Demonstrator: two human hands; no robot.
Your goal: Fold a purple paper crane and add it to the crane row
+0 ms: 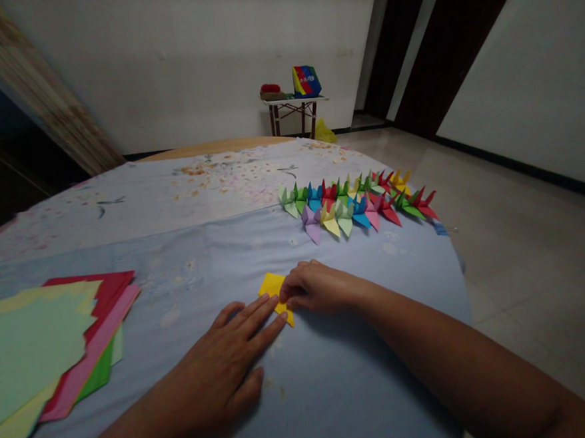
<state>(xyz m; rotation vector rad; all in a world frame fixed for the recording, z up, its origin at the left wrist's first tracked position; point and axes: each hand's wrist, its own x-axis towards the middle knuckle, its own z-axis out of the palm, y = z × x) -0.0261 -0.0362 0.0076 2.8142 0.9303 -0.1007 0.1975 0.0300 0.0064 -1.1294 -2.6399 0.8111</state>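
Note:
A small yellow folded paper [273, 290] lies on the pale blue tablecloth [186, 280] between my hands. My right hand [317, 287] comes in from the right, its fingertips pinching the paper's left part. My left hand [217, 364] rests flat with its fingers spread, and the fingertips reach the paper's lower edge. To the left lies a loose pile of square origami paper [31, 350] in green, red, pink and yellow. Beyond my hands, several colourful origami cranes [356, 208] stand close together in two rows.
The round table's wooden edge [214, 146] shows past a printed cloth. Beyond it, a small folding table [292, 109] holds a rainbow-striped box [307, 82] and a red object [270, 88]. A yellow bag [324, 132] sits on the tiled floor [519, 243].

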